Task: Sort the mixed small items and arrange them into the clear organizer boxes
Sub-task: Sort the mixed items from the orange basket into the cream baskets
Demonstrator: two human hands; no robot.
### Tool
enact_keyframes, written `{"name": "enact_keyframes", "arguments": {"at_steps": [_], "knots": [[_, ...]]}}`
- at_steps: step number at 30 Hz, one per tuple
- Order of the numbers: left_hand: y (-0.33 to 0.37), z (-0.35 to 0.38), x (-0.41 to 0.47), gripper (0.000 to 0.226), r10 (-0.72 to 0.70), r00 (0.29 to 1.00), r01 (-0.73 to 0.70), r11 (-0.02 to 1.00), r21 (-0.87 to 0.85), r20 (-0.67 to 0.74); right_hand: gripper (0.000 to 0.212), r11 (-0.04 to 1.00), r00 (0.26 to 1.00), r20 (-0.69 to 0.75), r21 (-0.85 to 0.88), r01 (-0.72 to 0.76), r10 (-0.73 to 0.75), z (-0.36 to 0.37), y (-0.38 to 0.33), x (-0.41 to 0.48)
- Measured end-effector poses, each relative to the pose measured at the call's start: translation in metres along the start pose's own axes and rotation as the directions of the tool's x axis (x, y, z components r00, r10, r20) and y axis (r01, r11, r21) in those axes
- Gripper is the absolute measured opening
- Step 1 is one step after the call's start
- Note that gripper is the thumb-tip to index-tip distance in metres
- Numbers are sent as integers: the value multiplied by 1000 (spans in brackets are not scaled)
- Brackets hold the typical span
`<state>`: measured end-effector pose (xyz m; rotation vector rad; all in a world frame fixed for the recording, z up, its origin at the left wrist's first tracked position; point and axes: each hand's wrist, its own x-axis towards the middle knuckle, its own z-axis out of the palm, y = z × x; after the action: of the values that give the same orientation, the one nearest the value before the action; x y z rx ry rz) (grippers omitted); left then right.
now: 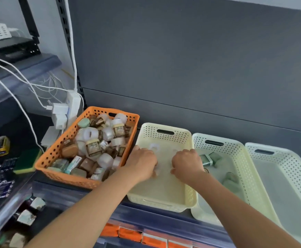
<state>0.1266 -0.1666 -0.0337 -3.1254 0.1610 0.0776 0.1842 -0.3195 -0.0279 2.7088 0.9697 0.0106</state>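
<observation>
Nearest, both forearms reach forward and down into the cream basket (164, 199), the second of four on the dark shelf (85, 196). Inside it, the left hand (142, 163) is curled, fingers bent down toward the basket floor with pale, blurred small items under them; whether it grips one I cannot tell. Just beside it, the right hand (187, 163) is also curled knuckles-up over the same floor, and its grasp is likewise unclear. A whitish ring-shaped item (154, 146) lies on the floor just beyond the left hand's knuckles. Left of the hands, touching the cream basket's side, the orange basket (56, 153) is heaped with mixed small jars, caps and boxes (96, 142). Right of the hands, the pale green basket (242, 158) holds a few greenish pieces (208, 159), and beyond it sits a white basket (289, 158). Farthest back rises the grey panel wall (181, 59).
</observation>
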Motion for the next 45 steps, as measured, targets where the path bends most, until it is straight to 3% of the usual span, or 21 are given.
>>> {"name": "enact_keyframes", "arguments": {"at_steps": [5,9,11,15,18,20,28,33,36,41,45], "knots": [[-9,-7,-10,30,-5,999,3,999,-51,-38,26,992,1000,-3,129,6,-5,-1,-8,7],[-39,-27,-36,28,-65,986,41,987,-155,-151,27,958,990,-133,276,83,-48,-24,-28,15],[-62,-37,-54,23,-138,976,99,971,-219,-171,27,893,971,-222,415,174,-85,-40,-44,19],[-113,-46,-85,18,-281,959,279,939,-204,16,36,736,910,-321,543,404,-262,-65,-86,23],[-140,-41,-102,21,-324,925,353,927,-131,195,35,712,880,-260,517,475,-399,-72,-114,29],[-148,-33,-107,26,-342,908,376,920,-111,242,32,717,861,-191,486,500,-471,-72,-126,33],[-158,-18,-101,43,-346,872,435,872,-224,346,34,795,838,14,323,513,-546,-84,-142,47],[-163,-28,-96,22,-297,852,441,851,-284,431,34,787,848,54,407,464,-528,-87,-142,50],[-167,-31,-97,21,-308,841,471,820,-325,444,30,772,842,73,449,450,-534,-84,-140,51],[-169,-34,-95,34,-327,874,475,731,-489,360,28,761,865,-18,467,450,-501,-73,-141,48],[-164,-37,-93,23,-328,908,417,639,-646,261,28,736,906,-103,549,395,-410,-72,-136,46]]}}
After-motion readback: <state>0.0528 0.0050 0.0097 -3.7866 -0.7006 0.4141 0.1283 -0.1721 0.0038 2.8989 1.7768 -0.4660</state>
